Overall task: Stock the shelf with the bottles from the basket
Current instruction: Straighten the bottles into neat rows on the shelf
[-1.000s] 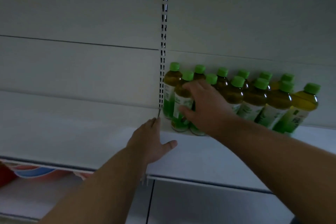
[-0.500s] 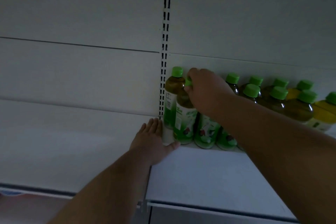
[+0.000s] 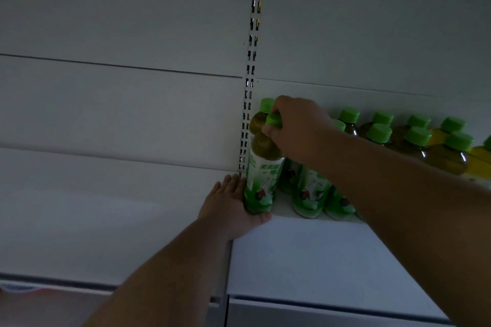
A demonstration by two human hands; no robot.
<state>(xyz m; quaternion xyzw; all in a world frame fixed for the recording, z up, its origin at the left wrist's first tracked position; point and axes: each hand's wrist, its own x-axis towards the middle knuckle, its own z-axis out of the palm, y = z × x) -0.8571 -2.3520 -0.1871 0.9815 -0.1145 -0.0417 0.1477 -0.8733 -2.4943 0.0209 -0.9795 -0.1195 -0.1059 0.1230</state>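
Standing under the right hand (image 3: 297, 130), a smooth green-labelled bottle (image 3: 261, 175) is pinched by its ribbed cap (image 3: 273, 119), its base touched by the flat left hand (image 3: 231, 210).

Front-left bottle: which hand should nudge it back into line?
Right, probably. The right hand already pinches the front-left bottle at its cap, while the left hand lies flat against its base.

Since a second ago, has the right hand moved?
Yes. The right hand rose from the bottle's label to its green cap, nearer the slotted upright.
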